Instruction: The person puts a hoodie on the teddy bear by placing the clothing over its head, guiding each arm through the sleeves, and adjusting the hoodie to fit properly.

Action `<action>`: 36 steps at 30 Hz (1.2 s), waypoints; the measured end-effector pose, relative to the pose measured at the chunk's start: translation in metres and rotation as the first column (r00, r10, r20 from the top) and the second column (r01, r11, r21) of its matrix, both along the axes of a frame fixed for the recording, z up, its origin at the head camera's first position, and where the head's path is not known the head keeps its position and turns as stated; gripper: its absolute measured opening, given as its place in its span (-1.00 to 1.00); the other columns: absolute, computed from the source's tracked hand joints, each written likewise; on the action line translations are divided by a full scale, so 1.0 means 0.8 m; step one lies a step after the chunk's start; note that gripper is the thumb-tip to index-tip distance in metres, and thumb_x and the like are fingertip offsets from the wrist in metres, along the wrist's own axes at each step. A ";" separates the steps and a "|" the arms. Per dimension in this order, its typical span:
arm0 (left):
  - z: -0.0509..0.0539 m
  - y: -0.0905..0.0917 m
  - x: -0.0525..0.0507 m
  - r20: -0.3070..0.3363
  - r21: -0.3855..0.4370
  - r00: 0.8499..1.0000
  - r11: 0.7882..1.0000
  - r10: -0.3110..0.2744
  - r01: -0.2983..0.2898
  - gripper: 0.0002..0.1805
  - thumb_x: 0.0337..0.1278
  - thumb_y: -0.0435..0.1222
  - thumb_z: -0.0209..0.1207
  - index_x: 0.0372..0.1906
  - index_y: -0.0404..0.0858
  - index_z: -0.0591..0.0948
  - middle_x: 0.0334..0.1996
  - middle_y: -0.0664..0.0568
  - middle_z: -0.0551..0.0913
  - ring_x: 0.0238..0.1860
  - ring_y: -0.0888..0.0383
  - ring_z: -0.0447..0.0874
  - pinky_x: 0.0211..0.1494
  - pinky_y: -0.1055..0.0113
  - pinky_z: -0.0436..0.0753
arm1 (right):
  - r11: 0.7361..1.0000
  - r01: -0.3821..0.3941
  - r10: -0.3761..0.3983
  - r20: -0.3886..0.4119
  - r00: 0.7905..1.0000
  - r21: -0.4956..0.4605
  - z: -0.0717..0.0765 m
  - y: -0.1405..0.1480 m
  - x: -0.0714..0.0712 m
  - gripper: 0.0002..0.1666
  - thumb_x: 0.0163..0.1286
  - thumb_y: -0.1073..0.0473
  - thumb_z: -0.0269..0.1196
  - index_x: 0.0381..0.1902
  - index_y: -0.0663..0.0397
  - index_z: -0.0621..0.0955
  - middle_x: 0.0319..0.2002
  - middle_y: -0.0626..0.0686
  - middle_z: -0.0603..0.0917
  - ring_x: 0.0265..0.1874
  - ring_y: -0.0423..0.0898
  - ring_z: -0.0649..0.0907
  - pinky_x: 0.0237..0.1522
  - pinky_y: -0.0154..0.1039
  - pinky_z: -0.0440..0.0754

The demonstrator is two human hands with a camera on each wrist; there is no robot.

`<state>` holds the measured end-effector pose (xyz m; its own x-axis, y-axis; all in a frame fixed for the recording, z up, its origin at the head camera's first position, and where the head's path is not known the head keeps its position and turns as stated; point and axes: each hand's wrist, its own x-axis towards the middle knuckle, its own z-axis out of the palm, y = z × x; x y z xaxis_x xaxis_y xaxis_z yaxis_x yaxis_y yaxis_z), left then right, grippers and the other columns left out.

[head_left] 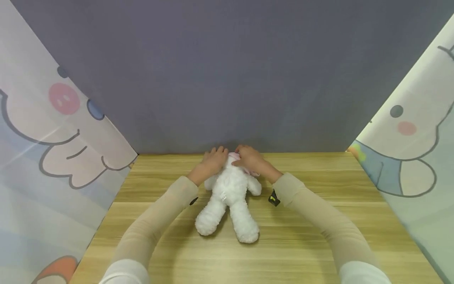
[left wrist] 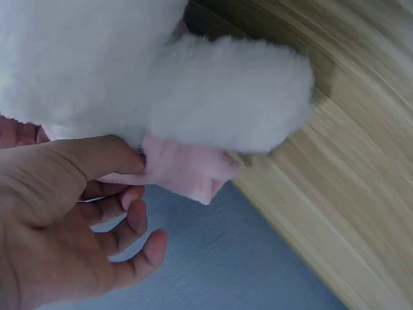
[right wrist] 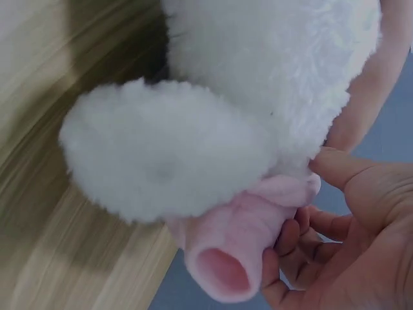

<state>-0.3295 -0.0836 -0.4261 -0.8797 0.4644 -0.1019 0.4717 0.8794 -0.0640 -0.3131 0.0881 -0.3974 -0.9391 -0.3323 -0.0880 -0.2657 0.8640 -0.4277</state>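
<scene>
A white plush toy (head_left: 231, 184) lies on the wooden table with its legs toward me and a small white tag (head_left: 223, 196) on its lower body. Pink cloth clothing (left wrist: 184, 165) is bunched at its upper end; in the right wrist view, a tube-like pink sleeve (right wrist: 226, 258) gapes beside a fluffy white arm (right wrist: 161, 152). On the toy's left side, my left hand (head_left: 214, 161) pinches the pink cloth between thumb and fingers. Opposite it, my right hand (head_left: 250, 158) grips the cloth's edge, thumb against the white fur. The toy's head is hidden.
The wooden table (head_left: 301, 244) ends at a grey backdrop (head_left: 227, 79) just behind my hands. Cartoon-printed curtains (head_left: 408, 118) hang on both sides. A small black object (head_left: 274, 198) shows beside my right cuff.
</scene>
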 end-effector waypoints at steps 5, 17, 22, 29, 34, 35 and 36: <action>-0.013 0.002 -0.012 -0.045 -0.087 0.999 0.996 -0.009 0.005 -0.41 0.43 -0.27 0.20 0.46 -0.15 0.29 0.34 -0.06 0.42 0.27 -0.20 0.43 0.21 -0.23 0.51 | 0.995 -0.032 0.035 -0.036 0.999 0.099 0.000 -0.005 0.002 -0.39 0.36 -0.01 0.41 0.24 0.18 0.55 0.11 0.19 0.61 0.09 0.14 0.61 0.10 0.04 0.61; -0.002 -0.003 -0.013 -0.356 0.084 0.925 0.981 -0.134 0.174 -0.74 0.47 -0.07 0.16 0.02 -0.13 0.64 -0.09 0.01 0.66 -0.14 -0.04 0.68 -0.20 0.04 0.71 | 0.994 -0.102 0.104 -0.088 0.991 0.026 -0.003 0.022 0.007 -0.36 0.29 0.08 0.47 0.25 0.19 0.56 -0.01 0.20 0.64 -0.02 0.12 0.60 -0.04 0.00 0.63; -0.003 0.004 0.004 -0.407 0.175 0.903 0.959 -0.135 0.222 -0.84 0.47 -0.25 0.16 -0.08 -0.27 0.61 -0.22 -0.09 0.63 -0.28 -0.06 0.66 -0.30 0.12 0.72 | 0.997 -0.069 0.068 -0.037 0.997 -0.020 -0.004 0.020 0.012 -0.34 0.42 0.07 0.35 0.30 0.38 0.44 0.05 0.29 0.63 0.06 0.19 0.57 0.07 0.03 0.61; -0.010 0.011 0.052 -0.413 0.320 0.899 0.901 -0.147 0.294 -0.95 0.41 -0.41 0.18 -0.14 -0.33 0.59 -0.25 -0.11 0.63 -0.21 -0.04 0.65 -0.12 0.12 0.67 | 0.999 0.031 -0.032 -0.123 0.992 -0.016 -0.027 0.019 0.035 -0.38 0.38 0.09 0.32 0.24 0.38 0.47 0.06 0.32 0.56 0.03 0.23 0.55 0.06 0.09 0.59; -0.011 0.018 0.086 -0.378 0.450 0.907 0.819 -0.187 0.356 -0.94 0.35 -0.40 0.23 -0.17 -0.33 0.64 -0.26 -0.11 0.71 -0.21 -0.02 0.69 -0.10 0.14 0.62 | 0.989 0.062 -0.003 -0.401 0.916 0.133 -0.045 0.018 0.036 -0.60 0.26 0.10 0.46 0.00 0.07 0.61 -0.05 0.12 0.68 -0.04 0.15 0.60 0.04 0.21 0.50; -0.011 0.019 0.092 -0.377 0.460 0.904 0.807 -0.200 0.370 -0.93 0.33 -0.40 0.25 -0.19 -0.34 0.65 -0.28 -0.11 0.71 -0.24 -0.01 0.70 -0.12 0.15 0.62 | 0.986 0.060 0.021 -0.465 0.885 0.158 -0.048 0.020 0.033 -0.67 0.24 0.12 0.47 -0.09 0.02 0.62 -0.11 0.08 0.70 -0.08 0.11 0.62 0.03 0.21 0.48; -0.011 0.021 0.096 -0.374 0.456 0.903 0.807 -0.210 0.376 -0.94 0.32 -0.39 0.26 -0.20 -0.33 0.65 -0.30 -0.11 0.72 -0.26 0.00 0.69 -0.13 0.16 0.61 | 0.981 0.058 0.048 -0.522 0.852 0.184 -0.052 0.022 0.030 -0.73 0.24 0.13 0.46 -0.17 -0.02 0.61 -0.17 0.04 0.72 -0.14 0.08 0.62 0.01 0.21 0.45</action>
